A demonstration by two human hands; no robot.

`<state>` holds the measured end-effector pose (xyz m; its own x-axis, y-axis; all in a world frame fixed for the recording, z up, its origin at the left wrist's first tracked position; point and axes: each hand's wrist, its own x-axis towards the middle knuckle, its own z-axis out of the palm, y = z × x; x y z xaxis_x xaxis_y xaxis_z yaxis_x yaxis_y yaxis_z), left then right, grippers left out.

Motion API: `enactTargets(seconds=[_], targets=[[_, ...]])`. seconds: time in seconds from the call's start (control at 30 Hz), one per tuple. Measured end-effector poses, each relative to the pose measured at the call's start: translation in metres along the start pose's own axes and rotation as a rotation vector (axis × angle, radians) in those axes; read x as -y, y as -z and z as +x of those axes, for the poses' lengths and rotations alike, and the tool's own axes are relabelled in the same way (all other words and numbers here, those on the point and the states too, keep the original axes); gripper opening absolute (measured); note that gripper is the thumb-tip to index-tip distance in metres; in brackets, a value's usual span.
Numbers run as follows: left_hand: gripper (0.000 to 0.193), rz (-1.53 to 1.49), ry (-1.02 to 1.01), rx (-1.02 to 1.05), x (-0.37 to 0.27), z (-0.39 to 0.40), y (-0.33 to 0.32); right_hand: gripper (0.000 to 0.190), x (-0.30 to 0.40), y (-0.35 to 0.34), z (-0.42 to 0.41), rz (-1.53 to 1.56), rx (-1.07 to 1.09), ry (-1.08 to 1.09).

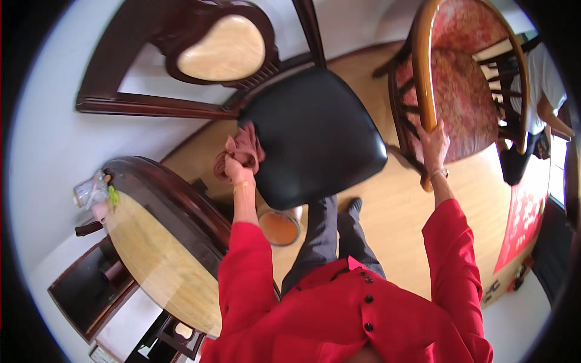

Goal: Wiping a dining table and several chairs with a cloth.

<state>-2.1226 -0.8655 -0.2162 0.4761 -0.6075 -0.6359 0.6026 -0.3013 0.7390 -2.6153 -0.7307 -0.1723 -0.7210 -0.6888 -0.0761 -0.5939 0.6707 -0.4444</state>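
My left hand grips a bunched reddish-brown cloth beside the left edge of a black padded chair seat. The cloth overlaps that edge. This chair has a dark wooden back with a pale stone-like inlay. On the right, my right hand rests around the curved wooden armrest of another chair, whose seat is covered in red patterned fabric. Whether the right fingers close fully under the rail is hidden.
An oval table with a pale top stands at left, holding a plastic bag and small items. A container of orange-brown liquid sits on the floor by my legs. At far right a person stands near a red mat bearing writing.
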Motion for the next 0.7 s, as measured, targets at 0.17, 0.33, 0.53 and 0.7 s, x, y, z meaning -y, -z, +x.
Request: enactTargets(seconds=[0.17, 0.33, 0.53, 0.7], targets=[[0.040, 0.338, -0.856, 0.188, -0.115, -0.127, -0.084, 0.056, -0.015, 0.009, -0.005, -0.054, -0.025, 0.026], [0.039, 0.840, -1.753, 0.255, -0.244, -0.193, -0.165, 0.048, -0.017, 0.010, -0.004, -0.049, -0.007, -0.028], [0.045, 1.469, -2.250, 0.353, -0.266, -0.154, -0.290, 0.044, -0.012, 0.009, -0.004, -0.055, 0.000, -0.026], [0.045, 1.194, -2.563, 0.423, -0.186, -0.150, -0.366, 0.043, -0.021, 0.002, 0.000, -0.066, -0.015, 0.007]])
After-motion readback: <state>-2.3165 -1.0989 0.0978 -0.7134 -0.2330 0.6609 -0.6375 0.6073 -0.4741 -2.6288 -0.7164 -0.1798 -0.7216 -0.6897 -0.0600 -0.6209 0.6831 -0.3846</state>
